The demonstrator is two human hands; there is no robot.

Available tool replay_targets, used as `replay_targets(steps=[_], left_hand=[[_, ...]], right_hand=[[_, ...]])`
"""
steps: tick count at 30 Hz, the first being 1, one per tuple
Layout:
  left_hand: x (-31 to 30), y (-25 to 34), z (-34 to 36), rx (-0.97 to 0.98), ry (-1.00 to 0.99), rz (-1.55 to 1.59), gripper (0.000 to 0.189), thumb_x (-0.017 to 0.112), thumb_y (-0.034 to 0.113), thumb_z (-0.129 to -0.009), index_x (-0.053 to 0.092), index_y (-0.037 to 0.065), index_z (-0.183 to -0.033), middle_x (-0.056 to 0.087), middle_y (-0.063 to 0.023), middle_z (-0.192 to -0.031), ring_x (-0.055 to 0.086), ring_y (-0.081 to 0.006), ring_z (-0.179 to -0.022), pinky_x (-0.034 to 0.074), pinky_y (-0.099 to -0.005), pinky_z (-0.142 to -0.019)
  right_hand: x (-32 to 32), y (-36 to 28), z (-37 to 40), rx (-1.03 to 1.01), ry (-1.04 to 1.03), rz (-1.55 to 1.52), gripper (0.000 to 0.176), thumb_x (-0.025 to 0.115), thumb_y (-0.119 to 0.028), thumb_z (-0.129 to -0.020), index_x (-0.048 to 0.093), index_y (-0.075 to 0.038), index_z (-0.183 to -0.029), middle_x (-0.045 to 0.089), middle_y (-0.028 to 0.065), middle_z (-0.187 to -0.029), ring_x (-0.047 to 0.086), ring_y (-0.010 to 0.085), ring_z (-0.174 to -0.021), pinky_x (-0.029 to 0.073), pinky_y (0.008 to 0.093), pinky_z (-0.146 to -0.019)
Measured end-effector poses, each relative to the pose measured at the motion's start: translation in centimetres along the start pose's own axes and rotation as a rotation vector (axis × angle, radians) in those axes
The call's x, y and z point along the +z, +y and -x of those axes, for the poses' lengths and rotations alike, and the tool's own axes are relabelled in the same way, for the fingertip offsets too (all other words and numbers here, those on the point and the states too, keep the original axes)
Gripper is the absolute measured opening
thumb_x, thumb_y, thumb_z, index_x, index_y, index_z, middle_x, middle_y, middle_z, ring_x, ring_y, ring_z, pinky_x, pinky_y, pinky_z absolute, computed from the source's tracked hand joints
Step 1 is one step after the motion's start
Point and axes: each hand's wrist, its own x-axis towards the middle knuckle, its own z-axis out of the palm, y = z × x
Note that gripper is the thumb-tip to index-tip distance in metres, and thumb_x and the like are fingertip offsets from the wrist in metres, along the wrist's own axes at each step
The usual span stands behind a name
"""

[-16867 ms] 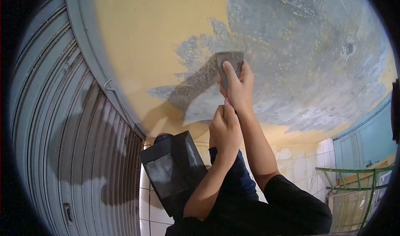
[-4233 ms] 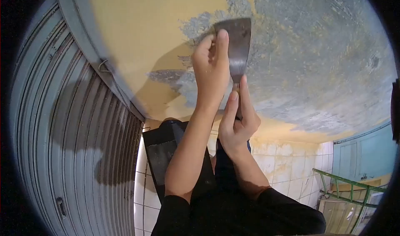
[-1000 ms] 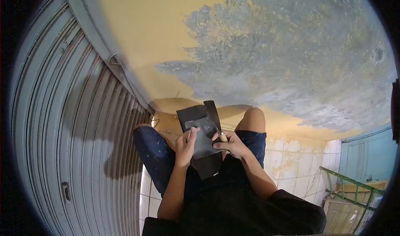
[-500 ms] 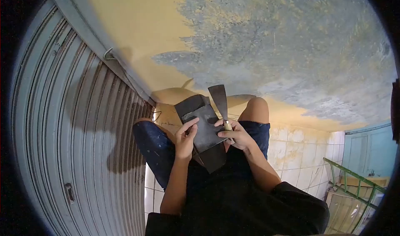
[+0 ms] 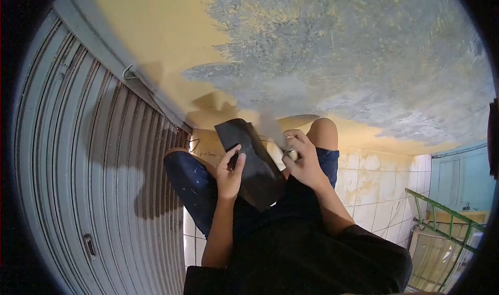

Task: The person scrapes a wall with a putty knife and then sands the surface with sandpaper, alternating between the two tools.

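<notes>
My left hand (image 5: 229, 176) grips the left side of a dark, bent sheet (image 5: 252, 167) that looks like sandpaper, its thumb and fingers closed on it. The sheet lies slanted between my knees, its far end pointing toward the wall. In my closed right hand (image 5: 305, 162) is a putty knife (image 5: 292, 154) with a pale handle. Motion smears its blade, which points up and left, beyond the sheet's right edge. The hand is just right of the sheet, apart from it.
Ahead stands a yellow wall (image 5: 156, 24) with a large grey, patchy area (image 5: 312, 50). A ribbed metal shutter (image 5: 73, 139) rises on the left. White tiles (image 5: 364, 186) lie to the right, with a green metal frame (image 5: 442, 207) further off.
My right hand has moved right and up, off the sheet, turning the putty knife. The grey flap that lay over the sheet no longer shows; the sheet now looks curved. The left hand stays nearly in place.
</notes>
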Motion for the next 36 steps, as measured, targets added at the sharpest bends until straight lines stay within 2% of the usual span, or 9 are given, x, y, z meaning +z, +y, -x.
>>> replay_targets(steps=[3,6,8,12,20,23,26,28,36], left_hand=[[0.1,-0.5,1.2,0.101,-0.24,0.163,0.054,0.069,0.003,-0.1,0.052,-0.003,-0.15,0.062,-0.0007,-0.115,0.057,-0.0086,-0.103,0.049,-0.0244,-0.087],[1.2,-0.1,1.8,0.169,-0.316,0.309,0.053,0.069,0.009,-0.102,0.052,-0.003,-0.151,0.06,-0.0018,-0.113,0.055,-0.0098,-0.102,0.049,-0.0267,-0.09],[1.8,0.3,1.6,0.104,-0.062,0.068,0.051,0.071,0.014,-0.103,0.055,-0.004,-0.148,0.062,-0.0033,-0.12,0.057,-0.012,-0.106,0.049,-0.029,-0.095],[1.7,0.3,1.2,0.029,0.063,0.221,0.04,0.069,0.014,-0.105,0.062,-0.007,-0.138,0.065,-0.0105,-0.135,0.062,-0.0192,-0.12,0.048,-0.0349,-0.104],[2.2,2.1,0.9,-0.083,0.256,0.224,0.031,0.076,0.012,-0.1,0.07,-0.006,-0.123,0.069,-0.0077,-0.122,0.064,-0.0147,-0.107,0.05,-0.0295,-0.095],[1.6,1.4,0.5,-0.08,0.295,0.249,0.032,0.077,0.011,-0.098,0.069,-0.007,-0.122,0.068,-0.0076,-0.12,0.063,-0.0149,-0.108,0.048,-0.0297,-0.097],[1.4,1.8,0.6,-0.053,0.285,0.264,0.031,0.077,0.012,-0.098,0.069,-0.007,-0.122,0.068,-0.0077,-0.12,0.061,-0.0151,-0.11,0.047,-0.0305,-0.099],[1.6,2.8,0.7,-0.048,0.263,0.246,0.031,0.077,0.012,-0.098,0.069,-0.007,-0.121,0.067,-0.0078,-0.121,0.06,-0.0153,-0.111,0.046,-0.031,-0.101],[1.4,2.6,0.7,0.022,0.213,0.079,0.028,0.076,0.013,-0.099,0.072,-0.009,-0.116,0.068,-0.0054,-0.11,0.061,-0.014,-0.1,0.047,-0.0285,-0.094]], right_hand=[[2.0,-1.5,0.4,-0.106,-0.197,0.534,0.044,0.071,-0.003,-0.078,0.07,-0.007,-0.122,0.06,0.0173,-0.129,0.066,0.035,-0.115,0.061,0.0424,-0.08],[5.2,-1.8,1.4,-0.189,-0.216,0.586,0.039,0.066,-0.011,-0.086,0.069,-0.007,-0.125,0.06,0.0175,-0.129,0.067,0.034,-0.112,0.063,0.0389,-0.073],[5.7,-1.8,1.8,-0.197,-0.205,0.565,0.04,0.066,-0.011,-0.086,0.068,-0.005,-0.126,0.06,0.0183,-0.13,0.066,0.0348,-0.113,0.063,0.0376,-0.07],[5.7,-2.4,1.5,-0.17,-0.229,0.45,0.048,0.072,-0.008,-0.083,0.065,-0.006,-0.13,0.06,0.0182,-0.131,0.066,0.0359,-0.113,0.062,0.0415,-0.079],[3.8,-3.2,0.7,-0.142,-0.232,0.062,0.045,0.073,-0.008,-0.09,0.063,-0.004,-0.134,0.068,0.02,-0.12,0.069,0.0347,-0.11,0.059,0.0392,-0.086],[3.1,-2.7,0.7,0.527,-0.106,-0.568,0.03,0.074,-0.012,-0.099,0.067,-0.001,-0.126,0.071,0.0095,-0.099,0.068,0.0132,-0.09,0.057,0.0289,-0.076],[3.7,0.6,0.2,0.423,0.264,-0.165,0.026,0.075,-0.015,-0.1,0.069,-0.001,-0.12,0.067,0.0039,-0.097,0.065,0.0096,-0.087,0.055,0.0267,-0.07],[3.3,1.6,-0.4,0.319,0.27,-0.106,0.029,0.077,-0.016,-0.098,0.068,-0.001,-0.121,0.066,0.0025,-0.102,0.063,0.0092,-0.086,0.055,0.0261,-0.073],[1.8,1.1,-2.1,0.598,-0.049,-0.652,0.04,0.086,-0.017,-0.092,0.067,0.003,-0.121,0.068,-0.0004,-0.098,0.063,0.0089,-0.089,0.053,0.0281,-0.082]])
